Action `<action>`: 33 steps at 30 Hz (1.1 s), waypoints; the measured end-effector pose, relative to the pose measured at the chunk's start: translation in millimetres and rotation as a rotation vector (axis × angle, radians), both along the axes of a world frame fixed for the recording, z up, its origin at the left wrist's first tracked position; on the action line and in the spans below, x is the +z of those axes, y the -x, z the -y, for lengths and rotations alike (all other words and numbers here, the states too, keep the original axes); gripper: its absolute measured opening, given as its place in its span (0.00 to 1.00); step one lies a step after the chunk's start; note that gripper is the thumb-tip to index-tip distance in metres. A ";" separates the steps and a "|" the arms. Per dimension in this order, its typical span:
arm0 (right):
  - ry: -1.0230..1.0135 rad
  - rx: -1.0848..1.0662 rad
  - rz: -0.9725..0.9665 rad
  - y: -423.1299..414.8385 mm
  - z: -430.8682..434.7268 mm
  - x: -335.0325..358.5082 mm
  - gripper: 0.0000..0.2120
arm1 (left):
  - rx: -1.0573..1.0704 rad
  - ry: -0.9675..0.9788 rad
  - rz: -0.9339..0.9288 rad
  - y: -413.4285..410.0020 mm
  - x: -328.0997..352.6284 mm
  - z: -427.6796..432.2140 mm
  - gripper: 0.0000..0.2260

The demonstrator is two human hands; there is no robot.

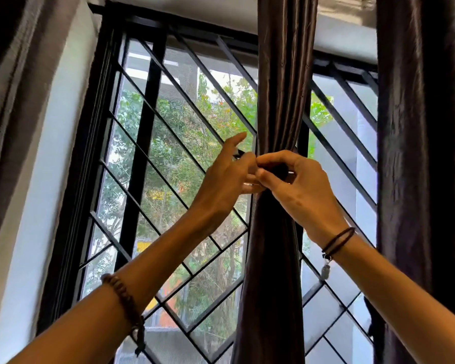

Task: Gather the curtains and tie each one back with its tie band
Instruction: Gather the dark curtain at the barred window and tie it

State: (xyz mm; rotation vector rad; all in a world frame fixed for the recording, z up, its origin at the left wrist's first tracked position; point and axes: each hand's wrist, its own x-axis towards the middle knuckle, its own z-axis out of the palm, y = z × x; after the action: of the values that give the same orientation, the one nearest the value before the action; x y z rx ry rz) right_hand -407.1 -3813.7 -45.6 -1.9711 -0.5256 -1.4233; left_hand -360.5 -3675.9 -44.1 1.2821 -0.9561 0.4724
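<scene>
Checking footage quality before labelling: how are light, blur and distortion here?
Head view: the bright window backlights everything, so the middle curtain goes very dark and the tie band pinched by the right hand barely shows; head view: the left hand is motion-blurred; head view: the wide lens bows the window frame at the left edge.

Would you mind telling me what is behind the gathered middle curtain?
Behind the middle curtain is the window's black diagonal grille, visible on both sides, with green trees beyond. The stretch directly behind the fabric is covered.
</scene>
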 end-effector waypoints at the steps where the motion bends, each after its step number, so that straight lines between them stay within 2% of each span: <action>1: 0.008 0.011 -0.019 0.0 1.8 0.1 0.10 | 0.006 -0.011 -0.040 1.2 2.7 -0.1 0.17; 3: 0.009 0.043 -0.061 -0.5 5.1 -0.7 0.12 | 0.059 -0.050 -0.063 3.1 6.8 -1.8 0.09; 5: -0.011 0.058 -0.071 -0.5 7.6 -1.7 0.10 | 0.148 -0.126 0.008 2.2 8.2 -4.1 0.08; 8: -0.027 0.034 -0.034 -0.2 10.6 -3.8 0.06 | 0.357 -0.272 0.218 0.7 11.9 -8.3 0.07; 12: -0.004 -0.050 0.038 -0.1 12.7 -8.9 0.03 | 0.764 -0.484 0.571 -2.7 19.7 -10.7 0.08; 14: -0.018 -0.031 0.043 1.2 14.4 -11.8 0.03 | 0.934 -0.523 0.660 -2.4 21.2 -12.0 0.07; 16: -0.044 0.042 0.024 4.2 15.8 -15.1 0.04 | 1.015 -0.541 0.702 -3.9 22.9 -11.1 0.08; 18: -0.049 0.070 0.003 7.3 17.2 -17.1 0.04 | 0.975 -0.548 0.660 -6.6 25.0 -10.7 0.09; 21: 0.067 -0.031 0.023 11.8 19.8 -18.6 0.04 | 0.601 -0.460 0.561 -9.5 22.8 -8.8 0.07; 24: 0.202 -0.099 0.085 18.3 18.5 -19.2 0.06 | 0.413 -0.420 0.571 -8.8 24.0 -9.2 0.06; 29: 0.326 -0.096 0.119 28.0 14.0 -16.3 0.07 | 0.362 -0.487 0.600 -7.5 33.7 -11.3 0.07; 33: 0.318 -0.091 0.172 31.3 20.5 -2.4 0.05 | 0.384 -0.478 0.623 -12.3 34.9 -12.0 0.04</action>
State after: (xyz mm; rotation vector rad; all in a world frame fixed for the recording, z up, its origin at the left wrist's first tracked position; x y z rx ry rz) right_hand -438.4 -3834.2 -48.0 -2.1508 -0.7893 -1.6596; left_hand -348.2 -3663.9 -9.2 1.8146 -1.3993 1.0263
